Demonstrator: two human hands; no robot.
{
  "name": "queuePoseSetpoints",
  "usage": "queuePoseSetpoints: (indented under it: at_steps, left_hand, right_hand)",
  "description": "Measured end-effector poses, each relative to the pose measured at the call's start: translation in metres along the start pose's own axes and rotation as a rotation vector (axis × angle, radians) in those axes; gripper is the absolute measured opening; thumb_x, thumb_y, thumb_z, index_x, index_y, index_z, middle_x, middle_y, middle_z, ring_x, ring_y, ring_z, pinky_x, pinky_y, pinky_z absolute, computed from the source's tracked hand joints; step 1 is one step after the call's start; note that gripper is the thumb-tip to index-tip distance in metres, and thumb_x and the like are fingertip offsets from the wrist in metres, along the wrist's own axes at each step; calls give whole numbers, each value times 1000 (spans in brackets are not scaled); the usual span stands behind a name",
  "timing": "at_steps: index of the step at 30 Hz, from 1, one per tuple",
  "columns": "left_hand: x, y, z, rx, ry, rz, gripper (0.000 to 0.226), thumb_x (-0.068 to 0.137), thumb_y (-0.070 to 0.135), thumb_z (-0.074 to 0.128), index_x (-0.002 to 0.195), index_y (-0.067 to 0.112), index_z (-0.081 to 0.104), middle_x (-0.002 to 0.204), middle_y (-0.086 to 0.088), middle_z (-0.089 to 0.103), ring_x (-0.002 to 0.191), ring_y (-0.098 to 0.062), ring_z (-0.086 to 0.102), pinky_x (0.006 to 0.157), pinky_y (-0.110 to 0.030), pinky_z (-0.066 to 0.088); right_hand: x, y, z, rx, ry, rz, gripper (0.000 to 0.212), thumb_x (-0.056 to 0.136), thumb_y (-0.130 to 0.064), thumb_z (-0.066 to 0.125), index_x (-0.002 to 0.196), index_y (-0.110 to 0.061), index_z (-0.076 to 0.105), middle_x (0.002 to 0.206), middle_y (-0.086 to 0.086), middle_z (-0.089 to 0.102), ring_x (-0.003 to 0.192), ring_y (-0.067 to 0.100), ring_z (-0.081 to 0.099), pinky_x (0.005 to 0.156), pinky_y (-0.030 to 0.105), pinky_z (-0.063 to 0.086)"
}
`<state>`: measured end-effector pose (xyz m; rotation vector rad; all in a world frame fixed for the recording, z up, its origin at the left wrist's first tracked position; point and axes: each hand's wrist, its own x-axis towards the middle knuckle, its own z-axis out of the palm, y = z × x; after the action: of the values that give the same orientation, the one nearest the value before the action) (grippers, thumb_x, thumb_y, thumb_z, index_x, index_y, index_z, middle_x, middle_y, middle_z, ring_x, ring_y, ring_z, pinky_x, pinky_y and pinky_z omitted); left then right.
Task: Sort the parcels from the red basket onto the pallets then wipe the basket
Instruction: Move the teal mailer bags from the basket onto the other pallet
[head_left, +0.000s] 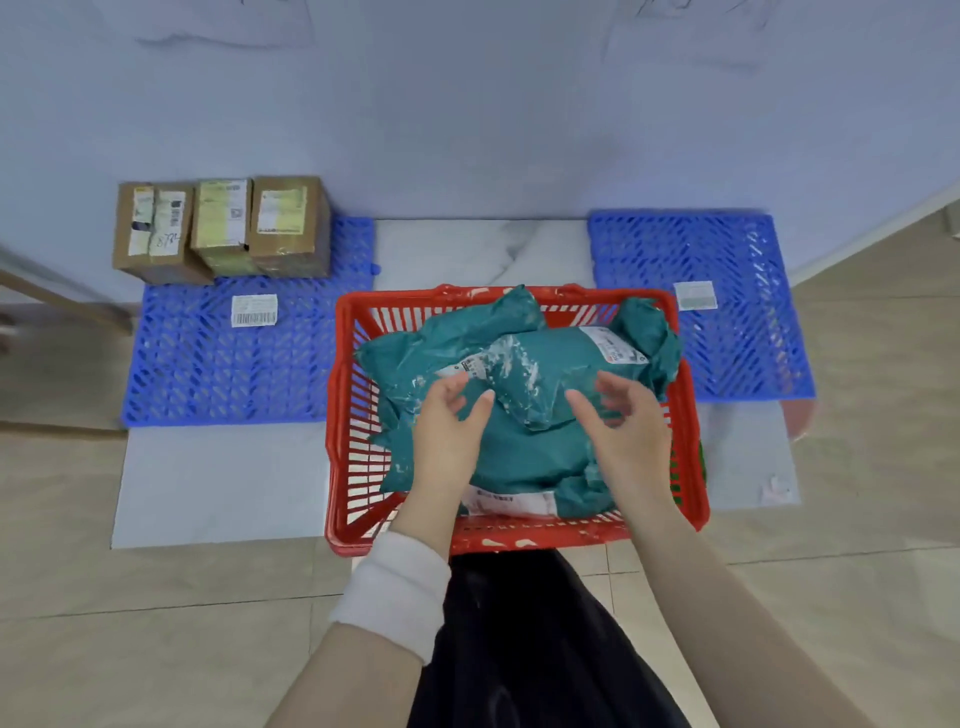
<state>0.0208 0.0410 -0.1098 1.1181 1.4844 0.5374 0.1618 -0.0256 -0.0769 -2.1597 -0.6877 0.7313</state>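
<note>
Since the top green bag (550, 364) in the red basket (340, 332) looks big and floppy, I keep my left hand (449, 421) and right hand (626, 421) wide and empty, one each side.

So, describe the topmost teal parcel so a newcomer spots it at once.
Find the red basket, filled with teal mailer bags. The top teal parcel lies across the heap, between the left hand and right hand. Its shiny, white-flecked patch and the white label at its far right end mark it out.
</note>
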Motion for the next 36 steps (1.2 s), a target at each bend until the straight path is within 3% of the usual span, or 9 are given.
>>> queuePoseSetpoints:
  at_steps: [5, 11, 15, 18, 21, 26, 29, 32, 36]
  left_hand:
    - [2, -1, 12, 98, -45, -34, 44, 85, 34, 61, 123, 14, 49, 131, 1, 51, 106, -7, 50, 89, -23, 37]
    - [37, 4, 23, 147, -55, -75, 51, 87, 38, 58, 128, 11, 45, 137, -5, 48, 124, -18, 47, 99, -29, 36]
    - [61, 8, 31, 200, -69, -98, 52, 90, 38, 52, 132, 10, 42, 138, -6, 47, 125, -21, 45, 101, -30, 34]
    - [80, 9, 38, 234, -81, -108, 50, 91, 39, 49, 131, 10, 43, 135, -6, 51, 123, -20, 48, 95, -26, 33]
    - [92, 7, 44, 272, -56, -112, 44, 93, 39, 46, 124, 8, 50, 126, -7, 57, 112, -20, 53, 87, -24, 34]
    - [99, 1, 48, 353, -75, -89, 40, 94, 39, 42, 112, 8, 59, 117, -12, 58, 107, -25, 54, 94, -35, 39]
    - [94, 2, 48, 352, -95, -75, 39, 94, 39, 42, 114, 9, 57, 120, -10, 57, 109, -23, 53, 97, -34, 39]
    - [88, 4, 47, 375, -124, -50, 42, 93, 40, 42, 118, 10, 57, 121, -8, 57, 111, -23, 53, 100, -37, 40]
    - [76, 7, 48, 461, -155, -14, 36, 92, 46, 42, 92, 16, 61, 105, -7, 65, 104, -27, 56, 91, -36, 42]
  right_hand:
    - [7, 34, -15, 209, -14, 401, 44, 79, -42, 67, 110, -13, 57, 107, -2, 62, 99, 15, 59, 95, 37, 48]
    - [31, 37, -1, 358, -131, 655, 70, 79, -50, 64, 125, 0, 49, 129, 22, 53, 102, 33, 61, 97, 40, 48]
    - [52, 31, 18, 387, -183, 777, 83, 73, -57, 65, 136, -9, 39, 132, 8, 50, 93, 19, 56, 98, 39, 47]
    - [70, 27, 35, 448, -161, 853, 84, 71, -59, 66, 136, -13, 40, 137, 5, 47, 111, 25, 52, 92, 37, 51]
    - [81, 23, 49, 440, -132, 922, 82, 71, -61, 65, 132, -13, 40, 131, 5, 47, 107, 23, 47, 82, 37, 51]
    - [89, 30, 57, 446, -77, 978, 71, 74, -45, 71, 129, -10, 43, 133, 10, 47, 114, 27, 46, 78, 36, 49]
    - [86, 35, 54, 532, -35, 997, 64, 74, -34, 75, 125, -11, 46, 129, 9, 51, 111, 24, 50, 80, 33, 48]
    - [81, 38, 49, 631, -40, 1019, 43, 74, -27, 75, 108, -14, 52, 124, 7, 55, 109, 23, 54, 80, 31, 47]
    - [80, 37, 44, 688, -108, 1001, 49, 76, -31, 74, 116, -15, 50, 119, 6, 58, 87, 14, 56, 80, 27, 46]
